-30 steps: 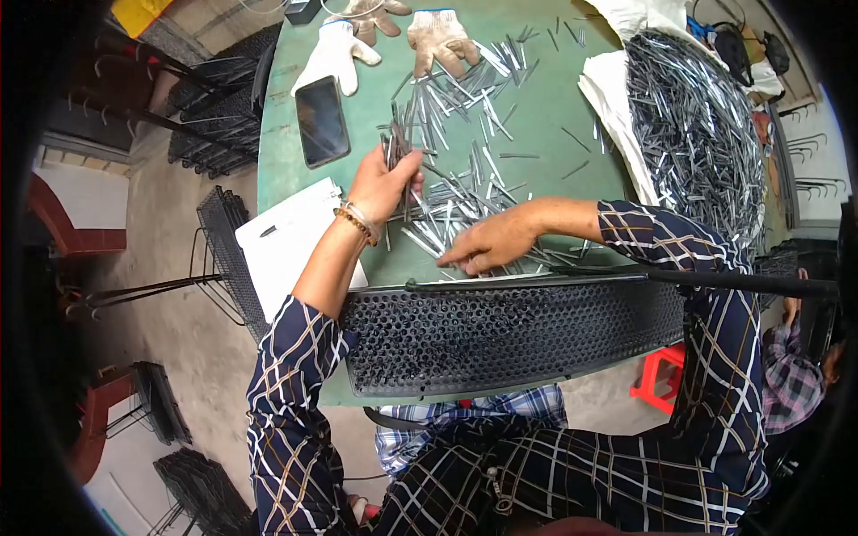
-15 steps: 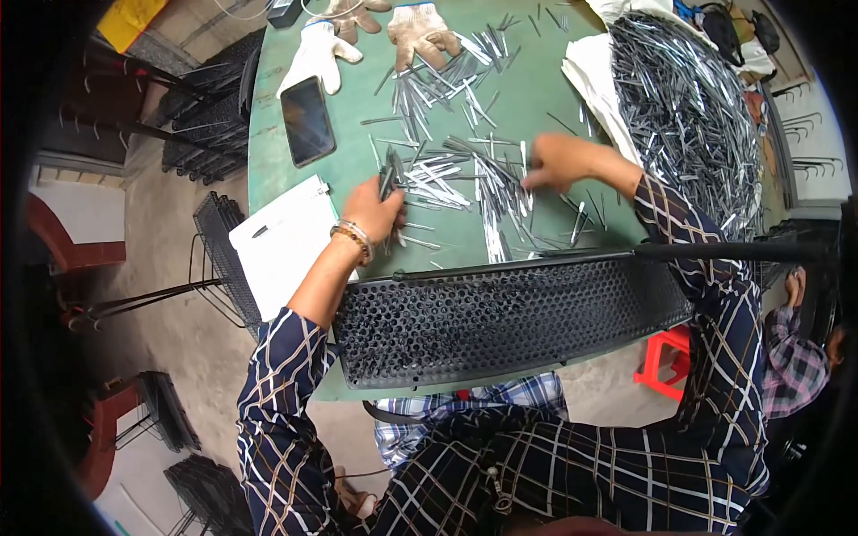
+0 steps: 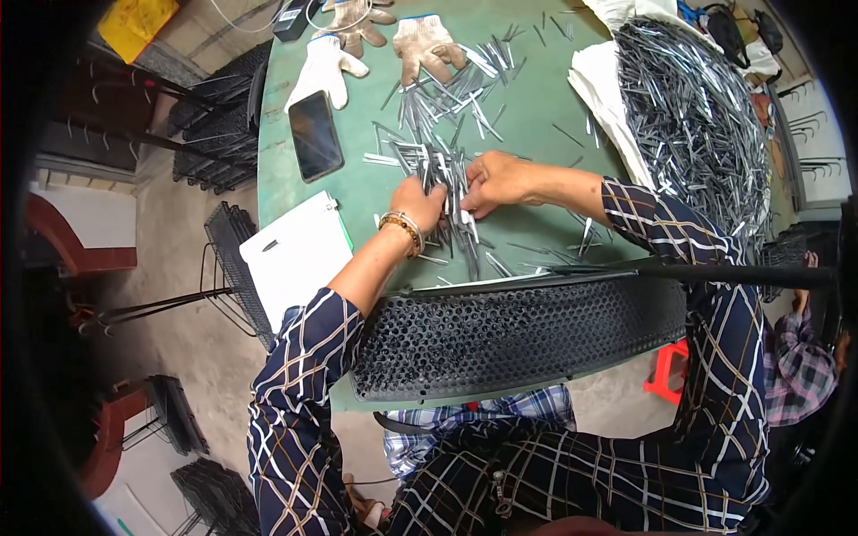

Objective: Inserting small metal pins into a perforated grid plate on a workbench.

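Thin grey and silver metal strips lie in a loose pile on the green table (image 3: 536, 107). My left hand (image 3: 418, 204), wearing bracelets at the wrist, is closed against the left side of a bundle of metal strips (image 3: 437, 163). From the other side my right hand (image 3: 496, 185) presses on the same bundle with curled fingers, so the strips stand roughly lengthwise between both hands. Some fingertips are hidden behind the strips. Just below the hands, a black perforated panel (image 3: 527, 326) with rows of round holes lies along the table's near edge.
An open white sack (image 3: 693, 107) full of strips stands at the right. To the left are a phone (image 3: 316, 138), a white notepad (image 3: 299, 268) with a pen, and work gloves (image 3: 427, 46) farther back. A red stool (image 3: 666, 371) and another person are at the lower right.
Both hands have come together, the left moving right and the right moving left. Strips that lay spread out between them are now squeezed into a bundle. The view has shifted slightly.
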Tool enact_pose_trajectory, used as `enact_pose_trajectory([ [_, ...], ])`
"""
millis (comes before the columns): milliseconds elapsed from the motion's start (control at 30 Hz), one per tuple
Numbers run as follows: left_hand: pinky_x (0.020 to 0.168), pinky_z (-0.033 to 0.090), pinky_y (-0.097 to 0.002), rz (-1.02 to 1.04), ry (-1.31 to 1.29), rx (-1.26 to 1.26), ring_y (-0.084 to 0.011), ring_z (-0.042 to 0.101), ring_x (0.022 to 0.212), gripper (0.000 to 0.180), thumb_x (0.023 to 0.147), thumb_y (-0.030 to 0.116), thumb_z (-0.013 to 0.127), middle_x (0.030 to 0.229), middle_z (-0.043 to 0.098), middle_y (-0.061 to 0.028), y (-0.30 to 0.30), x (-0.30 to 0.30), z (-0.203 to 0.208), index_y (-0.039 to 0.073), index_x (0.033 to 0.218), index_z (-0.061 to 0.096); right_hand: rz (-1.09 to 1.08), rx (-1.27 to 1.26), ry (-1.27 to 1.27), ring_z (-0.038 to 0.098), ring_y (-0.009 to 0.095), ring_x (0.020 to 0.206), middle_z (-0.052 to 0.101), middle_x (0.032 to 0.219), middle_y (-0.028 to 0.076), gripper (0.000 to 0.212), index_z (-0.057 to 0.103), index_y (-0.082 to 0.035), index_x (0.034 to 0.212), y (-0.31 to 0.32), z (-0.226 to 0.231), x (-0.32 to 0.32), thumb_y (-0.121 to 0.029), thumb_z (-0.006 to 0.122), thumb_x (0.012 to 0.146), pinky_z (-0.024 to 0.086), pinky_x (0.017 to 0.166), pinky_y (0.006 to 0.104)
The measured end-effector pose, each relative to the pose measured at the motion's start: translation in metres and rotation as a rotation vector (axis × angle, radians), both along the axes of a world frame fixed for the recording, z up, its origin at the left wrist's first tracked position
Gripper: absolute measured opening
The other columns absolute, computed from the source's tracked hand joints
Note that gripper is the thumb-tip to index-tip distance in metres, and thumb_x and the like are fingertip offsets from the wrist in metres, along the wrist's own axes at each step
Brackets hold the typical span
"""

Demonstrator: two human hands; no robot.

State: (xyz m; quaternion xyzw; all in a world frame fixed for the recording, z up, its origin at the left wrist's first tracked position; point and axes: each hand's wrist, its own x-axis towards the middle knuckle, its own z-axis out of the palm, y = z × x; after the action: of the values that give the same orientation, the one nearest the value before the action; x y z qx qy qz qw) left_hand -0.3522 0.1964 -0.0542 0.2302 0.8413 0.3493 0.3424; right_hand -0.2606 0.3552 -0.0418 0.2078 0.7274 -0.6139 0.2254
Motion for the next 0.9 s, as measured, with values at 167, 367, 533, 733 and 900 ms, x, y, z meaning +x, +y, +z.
enact_pose_trajectory([
  [167, 0.059, 0.047, -0.0383, 0.229, -0.485, 0.214, -0.0239, 0.061, 0.066, 0.037, 0.079, 0.031, 0.061, 0.073, 0.063, -0.0143, -0.005, -0.008, -0.024, -0.006, 0.083, 0.063, 0.006, -0.112, 0.053, 0.062, 0.014, 0.067, 0.061, 0.074, 0.008, 0.020, 0.058, 0.008, 0.090, -0.009, 0.010, -0.005, -0.005, 0.067, 0.078, 0.055, 0.065, 0.0259],
  [367, 0.060, 0.050, -0.0338, 0.267, -0.756, 0.242, -0.0192, 0.062, 0.067, 0.049, 0.091, 0.047, 0.043, 0.079, 0.063, -0.0101, 0.001, -0.006, 0.004, 0.001, 0.102, 0.056, 0.109, 0.118, 0.128, 0.062, 0.013, 0.065, 0.063, 0.070, 0.007, 0.022, 0.061, 0.007, 0.091, -0.014, 0.027, -0.009, -0.010, 0.068, 0.078, 0.051, 0.060, 0.0251],
  [533, 0.059, 0.052, -0.0303, 0.268, -0.868, 0.288, -0.0169, 0.062, 0.067, 0.048, 0.085, 0.050, 0.058, 0.078, 0.062, -0.0080, 0.003, -0.003, 0.014, 0.003, 0.096, 0.059, 0.181, 0.232, 0.318, 0.061, 0.013, 0.066, 0.064, 0.071, 0.007, 0.024, 0.062, 0.005, 0.090, -0.014, 0.028, -0.011, -0.015, 0.069, 0.079, 0.050, 0.060, 0.0270],
  [733, 0.062, 0.053, -0.0291, 0.283, -1.127, 0.440, -0.0143, 0.061, 0.070, 0.031, 0.077, 0.024, 0.074, 0.084, 0.063, -0.0050, -0.004, -0.011, -0.001, 0.005, 0.098, 0.059, 0.086, -0.147, 0.164, 0.063, 0.012, 0.074, 0.065, 0.089, 0.010, 0.031, 0.063, 0.005, 0.099, 0.004, 0.049, -0.019, -0.020, 0.067, 0.083, 0.054, 0.064, 0.0249],
  [900, 0.064, 0.052, -0.0282, 0.169, -1.159, 0.463, -0.0144, 0.061, 0.070, 0.026, 0.078, 0.019, 0.072, 0.081, 0.063, -0.0039, 0.006, -0.010, 0.003, 0.005, 0.096, 0.059, 0.154, -0.088, 0.124, 0.064, 0.014, 0.072, 0.066, 0.086, 0.010, 0.029, 0.065, 0.004, 0.097, 0.022, 0.063, -0.014, -0.023, 0.063, 0.085, 0.054, 0.057, 0.0254],
])
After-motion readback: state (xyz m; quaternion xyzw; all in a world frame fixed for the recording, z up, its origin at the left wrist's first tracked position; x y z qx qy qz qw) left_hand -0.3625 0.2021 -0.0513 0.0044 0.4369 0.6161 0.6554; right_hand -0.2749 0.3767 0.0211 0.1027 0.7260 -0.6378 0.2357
